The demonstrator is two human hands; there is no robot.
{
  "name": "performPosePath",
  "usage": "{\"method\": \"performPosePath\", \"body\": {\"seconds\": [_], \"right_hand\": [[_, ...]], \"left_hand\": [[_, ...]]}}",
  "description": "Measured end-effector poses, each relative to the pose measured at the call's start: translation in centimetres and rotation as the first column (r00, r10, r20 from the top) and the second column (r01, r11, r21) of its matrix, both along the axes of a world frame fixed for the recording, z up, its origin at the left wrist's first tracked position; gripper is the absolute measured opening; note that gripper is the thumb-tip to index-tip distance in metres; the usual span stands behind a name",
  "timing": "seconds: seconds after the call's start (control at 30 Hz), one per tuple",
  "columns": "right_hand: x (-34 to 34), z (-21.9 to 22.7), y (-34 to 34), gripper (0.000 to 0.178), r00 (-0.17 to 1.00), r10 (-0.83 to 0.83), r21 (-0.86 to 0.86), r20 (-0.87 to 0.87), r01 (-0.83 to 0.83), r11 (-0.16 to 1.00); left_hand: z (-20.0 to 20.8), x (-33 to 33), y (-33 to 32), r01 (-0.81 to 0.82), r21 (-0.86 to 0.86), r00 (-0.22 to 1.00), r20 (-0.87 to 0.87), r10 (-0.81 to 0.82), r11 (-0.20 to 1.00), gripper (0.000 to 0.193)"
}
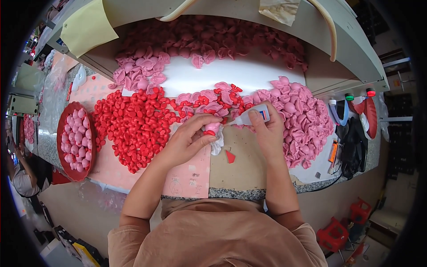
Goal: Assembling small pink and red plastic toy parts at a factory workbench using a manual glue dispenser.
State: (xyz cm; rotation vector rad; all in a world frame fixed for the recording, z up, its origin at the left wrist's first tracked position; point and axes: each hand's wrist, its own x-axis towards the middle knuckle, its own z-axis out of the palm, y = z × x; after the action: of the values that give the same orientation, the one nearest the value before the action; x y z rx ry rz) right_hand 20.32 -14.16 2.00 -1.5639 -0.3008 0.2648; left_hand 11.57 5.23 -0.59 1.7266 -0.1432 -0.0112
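Note:
My left hand (187, 139) pinches a small pink rounded plastic piece (214, 127) with a red part at its lower side. A crumpled white tissue (217, 146) shows just beneath that piece. In my right hand (268, 135) is a small white glue bottle (242, 119), tilted so its thin nozzle points left at the pink piece. Whether the nozzle touches it, I cannot tell. Beyond both hands lies a mixed row of pink pieces and red parts (209, 98). A loose red pointed scrap (230, 156) rests on the brown board (238, 178) nearer me.
Glossy red parts (133, 124) are heaped at left, beside a red bowl (61, 151) of pink pieces. Another pink heap (307, 124) spreads at right. A grey shelf (356, 58) overhangs more pink pieces (209, 38). An orange tool (333, 151) lies at far right.

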Motion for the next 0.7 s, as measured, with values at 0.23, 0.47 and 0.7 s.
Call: {"method": "performPosePath", "body": {"seconds": [0.23, 0.47, 0.7], "right_hand": [[0.01, 0.03, -0.05, 0.015, 1.0, -0.002, -0.002, -0.005, 0.002, 1.0], [-0.11, 0.32, -0.03, 0.014, 1.0, 0.015, 0.004, 0.014, -0.015, 1.0], [-0.1, 0.22, -0.29, 0.015, 0.998, 0.039, -0.026, 0.049, -0.038, 0.999]], "left_hand": [[0.04, 0.02, -0.04, 0.002, 0.017, 1.0, 0.018, -0.002, 1.0, 0.038], [0.31, 0.0, -0.07, 0.005, 0.007, 1.0, 0.002, -0.005, 1.0, 0.037], [0.33, 0.03, -0.11, 0.004, 0.031, 1.0, 0.005, -0.005, 1.0, 0.037]]}}
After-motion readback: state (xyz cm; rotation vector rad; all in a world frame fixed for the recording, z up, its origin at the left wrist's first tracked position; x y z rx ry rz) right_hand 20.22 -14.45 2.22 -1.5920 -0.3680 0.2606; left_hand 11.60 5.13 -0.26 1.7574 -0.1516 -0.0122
